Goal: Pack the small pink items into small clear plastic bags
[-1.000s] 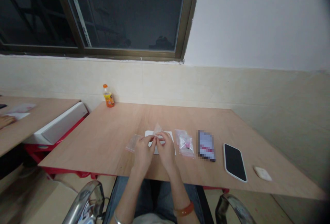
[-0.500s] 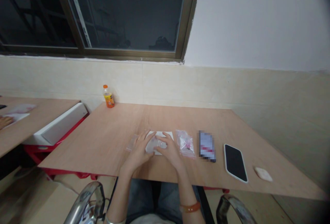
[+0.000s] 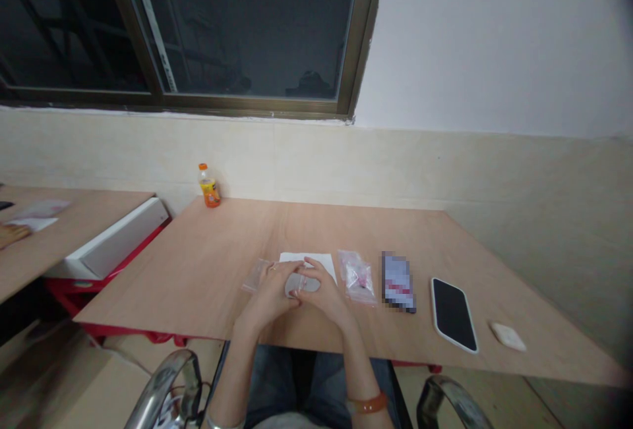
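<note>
My left hand [image 3: 270, 292] and my right hand [image 3: 325, 294] meet over a small clear plastic bag [image 3: 297, 282]. The bag lies flat on a white sheet of paper [image 3: 319, 260] near the front edge of the wooden table [image 3: 316, 225]. Fingertips of both hands pinch the bag's edges and press it down. An empty clear bag [image 3: 256, 275] lies just left of my left hand. A clear bag with pink bits inside [image 3: 358, 275] lies just right of my right hand.
Right of the bags lie a blurred-screen phone [image 3: 397, 281], a black phone in a white case [image 3: 453, 314] and a small white object [image 3: 508, 337]. An orange bottle [image 3: 210, 186] stands at the table's far left corner. Another person's hand [image 3: 12, 234] rests on the neighbouring table.
A second ago both hands held the small bag raised above the paper. They laid it down, flattened it with spread fingers, and now the fingers have drawn together on it.
</note>
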Motion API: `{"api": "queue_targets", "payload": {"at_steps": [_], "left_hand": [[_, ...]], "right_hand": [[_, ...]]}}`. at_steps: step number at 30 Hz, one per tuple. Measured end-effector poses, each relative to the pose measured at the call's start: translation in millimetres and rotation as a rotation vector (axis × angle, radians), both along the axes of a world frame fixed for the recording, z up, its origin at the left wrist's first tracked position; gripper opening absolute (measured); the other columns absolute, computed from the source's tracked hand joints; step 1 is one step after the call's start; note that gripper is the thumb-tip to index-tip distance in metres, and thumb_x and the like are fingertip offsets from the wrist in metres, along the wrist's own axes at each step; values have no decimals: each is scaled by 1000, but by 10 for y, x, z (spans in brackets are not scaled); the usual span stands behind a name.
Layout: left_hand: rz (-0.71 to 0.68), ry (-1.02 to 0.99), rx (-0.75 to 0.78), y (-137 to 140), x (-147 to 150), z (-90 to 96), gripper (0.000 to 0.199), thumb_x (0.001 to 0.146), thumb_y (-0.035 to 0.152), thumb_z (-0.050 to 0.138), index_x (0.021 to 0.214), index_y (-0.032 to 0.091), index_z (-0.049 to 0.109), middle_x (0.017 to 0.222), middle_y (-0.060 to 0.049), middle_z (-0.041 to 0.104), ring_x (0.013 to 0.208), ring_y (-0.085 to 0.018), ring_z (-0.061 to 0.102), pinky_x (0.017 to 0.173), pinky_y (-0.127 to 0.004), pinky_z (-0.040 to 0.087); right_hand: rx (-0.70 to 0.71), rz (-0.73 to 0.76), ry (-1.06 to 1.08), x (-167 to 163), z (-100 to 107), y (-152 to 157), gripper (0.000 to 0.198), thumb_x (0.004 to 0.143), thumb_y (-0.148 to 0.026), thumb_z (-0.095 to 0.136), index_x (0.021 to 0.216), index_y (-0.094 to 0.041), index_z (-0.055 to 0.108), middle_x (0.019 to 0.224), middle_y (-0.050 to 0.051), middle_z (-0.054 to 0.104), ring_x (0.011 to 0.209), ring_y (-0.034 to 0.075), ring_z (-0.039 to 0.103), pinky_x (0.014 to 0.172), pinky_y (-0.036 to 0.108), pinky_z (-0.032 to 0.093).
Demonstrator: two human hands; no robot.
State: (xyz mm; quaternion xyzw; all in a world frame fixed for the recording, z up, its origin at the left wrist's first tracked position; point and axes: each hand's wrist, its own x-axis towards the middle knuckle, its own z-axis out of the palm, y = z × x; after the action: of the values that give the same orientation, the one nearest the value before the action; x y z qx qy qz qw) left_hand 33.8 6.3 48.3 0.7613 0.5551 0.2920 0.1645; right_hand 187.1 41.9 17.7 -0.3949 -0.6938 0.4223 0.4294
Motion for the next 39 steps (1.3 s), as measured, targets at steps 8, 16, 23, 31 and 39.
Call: {"api": "queue_targets", "payload": {"at_steps": [8, 16, 23, 31, 39], "left_hand": [[-13, -1, 26, -12, -33, 19, 50, 65, 15, 66, 113, 25, 56, 115, -4, 63, 107, -23, 54, 100, -41, 27], [224, 38, 80, 52, -284, -103, 38, 71, 25, 65, 108, 23, 58, 111, -5, 65, 106, -25, 55, 97, -44, 27], [295, 21, 133, 77, -369, -196, 36, 74, 36, 63, 108, 22, 58, 107, -5, 67, 102, -23, 58, 95, -41, 30], [352, -39, 120, 69, -364, -164, 37, 74, 43, 61, 104, 21, 59, 105, -5, 68, 100, -23, 60, 94, -41, 33], [348, -29, 87, 76, -417, -201, 42, 72, 45, 62, 106, 20, 59, 106, -7, 67, 100, -24, 59, 93, -40, 35]], "right_hand": [[6, 52, 80, 27, 98, 3, 18, 73, -28, 63, 87, -22, 72, 102, 6, 68, 98, 22, 61, 90, 39, 45], [105, -287, 28, 39, -416, 214, 17, 75, -25, 59, 86, -20, 70, 91, 7, 70, 87, 22, 63, 78, 37, 50], [257, -311, -255, -137, -829, 218, 22, 73, -21, 61, 93, -19, 70, 104, 11, 67, 101, 25, 59, 90, 42, 45], [296, -153, -304, -272, -927, 197, 41, 76, -10, 50, 115, -19, 61, 121, 10, 59, 118, 23, 49, 101, 42, 37], [198, -235, -123, -273, -1014, 237, 15, 74, -13, 55, 75, -18, 70, 82, 8, 69, 82, 22, 63, 80, 37, 49]]}}
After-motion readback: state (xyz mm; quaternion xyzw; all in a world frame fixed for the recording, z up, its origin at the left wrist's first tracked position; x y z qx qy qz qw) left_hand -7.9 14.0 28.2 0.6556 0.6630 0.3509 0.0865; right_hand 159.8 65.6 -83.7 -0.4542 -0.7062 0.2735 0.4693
